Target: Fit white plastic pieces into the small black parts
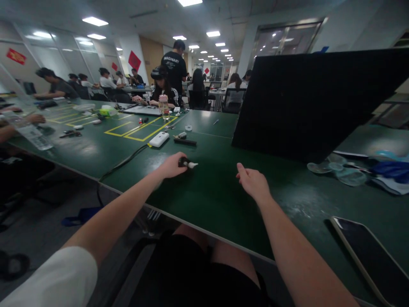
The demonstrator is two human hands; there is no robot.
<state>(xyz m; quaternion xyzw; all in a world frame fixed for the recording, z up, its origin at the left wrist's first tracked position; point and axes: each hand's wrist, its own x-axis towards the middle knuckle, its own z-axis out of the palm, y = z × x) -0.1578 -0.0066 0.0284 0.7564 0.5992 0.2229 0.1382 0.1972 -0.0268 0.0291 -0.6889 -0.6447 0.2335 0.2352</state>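
Observation:
My left hand [174, 165] is closed around a small black object with a white pointed tip [193, 165]. The tip points right, low over the green tabletop; the fingers hide the rest of the object. Across from it, my right hand [254, 181] is held above the table with thumb raised and fingers curled in, and nothing shows in it. Just beyond my left hand lie a black bar [185, 142], a small metallic piece [182, 135] and a white box-shaped device [159, 139] joined to a black cable [126, 160].
A large black panel [306, 102] stands at the right. A phone [367, 251] lies near the front right edge, with clear plastic pieces [343, 170] behind it. Farther back are a tape roll [188, 128] and a drink bottle [164, 107]. Several people sit beyond.

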